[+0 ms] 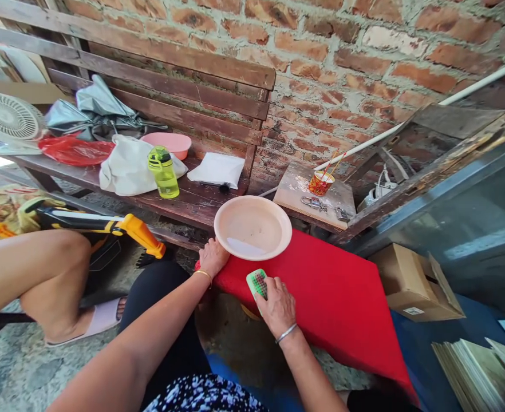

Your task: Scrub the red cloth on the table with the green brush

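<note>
A pale pink basin [252, 252] with some clear water in it stands at the far left corner of a table under a red cloth [330, 297]. My left hand [214, 257] lies on that corner, fingers stretched forward, touching or very close to the basin's side. The fingertips are partly hard to make out. Closed in my right hand [278, 304] is a green and white scrubbing brush [257, 280], its dotted face showing. I hold it over the near edge of the cloth, just in front of the basin.
Left of the basin, a wooden bench [192, 200] carries a yellow-green bottle [166, 180], cloths, a pink tub [170, 146] and a fan [10, 117]. Another person's bent leg [55, 274] is at left. A small stand [295, 191] holds a patterned cup [321, 184]. Right: cardboard box [411, 283].
</note>
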Action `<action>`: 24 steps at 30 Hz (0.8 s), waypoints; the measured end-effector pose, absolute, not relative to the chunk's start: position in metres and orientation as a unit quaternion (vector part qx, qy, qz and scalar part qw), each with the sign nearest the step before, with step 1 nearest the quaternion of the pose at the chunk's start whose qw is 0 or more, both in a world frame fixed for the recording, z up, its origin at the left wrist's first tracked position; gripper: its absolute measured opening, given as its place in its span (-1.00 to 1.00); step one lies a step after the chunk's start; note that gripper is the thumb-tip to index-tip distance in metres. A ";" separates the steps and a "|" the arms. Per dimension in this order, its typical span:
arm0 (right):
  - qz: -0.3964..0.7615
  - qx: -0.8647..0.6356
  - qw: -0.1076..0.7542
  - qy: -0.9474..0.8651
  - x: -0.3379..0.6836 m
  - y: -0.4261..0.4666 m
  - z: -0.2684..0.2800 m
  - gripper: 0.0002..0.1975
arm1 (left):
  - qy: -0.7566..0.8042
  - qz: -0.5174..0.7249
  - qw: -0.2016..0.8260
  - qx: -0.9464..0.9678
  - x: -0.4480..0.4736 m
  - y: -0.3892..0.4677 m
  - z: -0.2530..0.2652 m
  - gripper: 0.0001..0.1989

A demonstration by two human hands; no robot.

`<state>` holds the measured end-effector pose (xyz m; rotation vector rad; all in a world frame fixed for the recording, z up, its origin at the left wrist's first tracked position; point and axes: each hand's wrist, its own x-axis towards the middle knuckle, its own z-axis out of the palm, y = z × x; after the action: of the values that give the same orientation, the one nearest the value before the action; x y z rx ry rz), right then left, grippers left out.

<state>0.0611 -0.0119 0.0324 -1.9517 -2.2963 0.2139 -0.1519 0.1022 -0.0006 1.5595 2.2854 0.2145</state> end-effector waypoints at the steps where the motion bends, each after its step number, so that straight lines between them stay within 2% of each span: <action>1: 0.070 -0.657 0.064 -0.748 0.077 -0.014 0.030 -0.75 | 0.809 0.076 0.183 0.553 -0.152 0.102 -0.001 -0.52; 9: 0.070 -0.838 0.126 -0.526 0.286 -0.074 0.009 -0.50 | 0.807 0.077 0.182 0.557 -0.150 0.102 0.000 -0.50; 14: 0.057 -0.938 0.095 -0.328 0.388 -0.123 0.015 -0.53 | 0.806 0.089 0.188 0.554 -0.151 0.103 -0.002 -0.50; 16: 0.037 -0.944 0.099 -0.313 0.393 -0.130 0.018 -0.50 | 0.807 0.089 0.190 0.552 -0.151 0.104 -0.002 -0.50; 18: 0.025 -0.924 0.138 -0.356 0.373 -0.128 0.020 -0.48 | 0.807 0.088 0.194 0.550 -0.151 0.104 -0.002 -0.48; 21: 0.033 -0.858 0.204 -0.469 0.308 -0.111 0.018 -0.46 | 0.809 0.083 0.203 0.546 -0.152 0.103 -0.001 -0.46; 24: 0.060 -0.785 0.203 -0.582 0.241 -0.091 0.012 -0.54 | 0.807 0.074 0.205 0.549 -0.152 0.103 0.000 -0.46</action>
<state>0.2408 -0.0906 0.0123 -2.1900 -1.6243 0.1667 -0.1523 0.1031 0.0003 1.5305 2.2506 0.2075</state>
